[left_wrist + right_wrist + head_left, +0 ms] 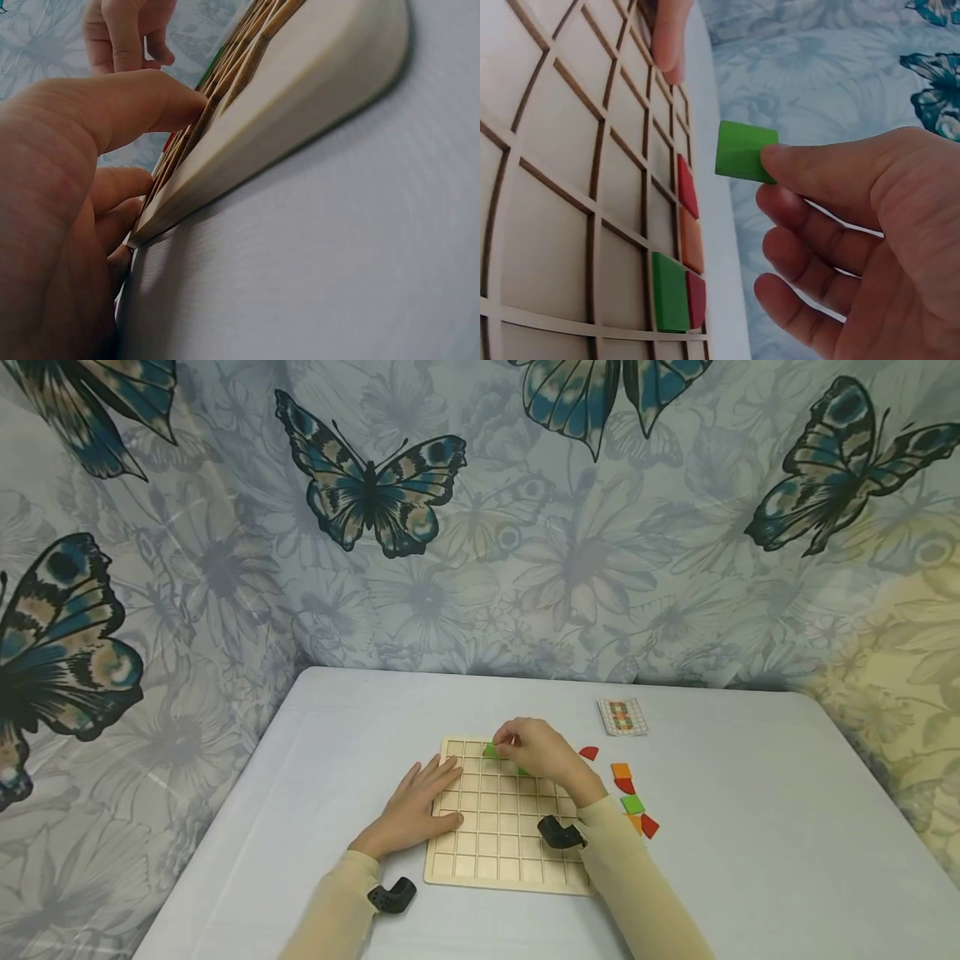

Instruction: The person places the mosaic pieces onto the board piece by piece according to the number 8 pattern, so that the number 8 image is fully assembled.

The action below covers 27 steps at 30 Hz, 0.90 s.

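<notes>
A light wooden board (487, 864) with a raised grid lies on the white table. My right hand (542, 750) is over its far part and pinches a green square tile (739, 152) between thumb and index finger, raised off the board. In the right wrist view, a green tile (670, 292), an orange tile (691, 240) and two red ones sit in cells along the far edge. The left hand (411, 806) rests on the board's left edge, fingers spread. Its thumb touches the grid's rim in the left wrist view.
Loose tiles lie right of the board: a red quarter-round piece (589, 752), an orange square (621, 770), a green square (633, 803) and several others. Behind them is a card (622, 717) printed with a coloured pattern. A butterfly-patterned wall covering (480, 610) stands behind the table.
</notes>
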Each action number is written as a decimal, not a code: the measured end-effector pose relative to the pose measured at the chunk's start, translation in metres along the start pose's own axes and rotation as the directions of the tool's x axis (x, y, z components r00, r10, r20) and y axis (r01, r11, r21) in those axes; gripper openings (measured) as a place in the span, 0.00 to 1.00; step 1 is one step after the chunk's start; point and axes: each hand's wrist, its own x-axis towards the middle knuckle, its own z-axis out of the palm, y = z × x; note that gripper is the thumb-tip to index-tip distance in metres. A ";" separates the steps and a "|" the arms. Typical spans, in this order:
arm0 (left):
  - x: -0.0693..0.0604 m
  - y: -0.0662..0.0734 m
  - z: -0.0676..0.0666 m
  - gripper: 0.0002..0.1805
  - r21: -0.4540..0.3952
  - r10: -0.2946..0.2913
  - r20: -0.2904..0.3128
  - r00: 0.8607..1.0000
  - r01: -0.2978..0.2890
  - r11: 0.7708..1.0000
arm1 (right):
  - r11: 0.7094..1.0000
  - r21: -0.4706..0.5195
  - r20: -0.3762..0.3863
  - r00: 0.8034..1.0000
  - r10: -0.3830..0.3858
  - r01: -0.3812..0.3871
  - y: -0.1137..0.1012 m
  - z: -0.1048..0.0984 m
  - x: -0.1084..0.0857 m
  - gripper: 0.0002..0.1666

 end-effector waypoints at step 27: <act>0.000 -0.003 0.001 0.42 0.014 0.021 -0.017 1.000 -0.021 1.000 | 0.990 -0.142 0.005 1.000 0.000 0.000 0.002 0.022 0.004 0.08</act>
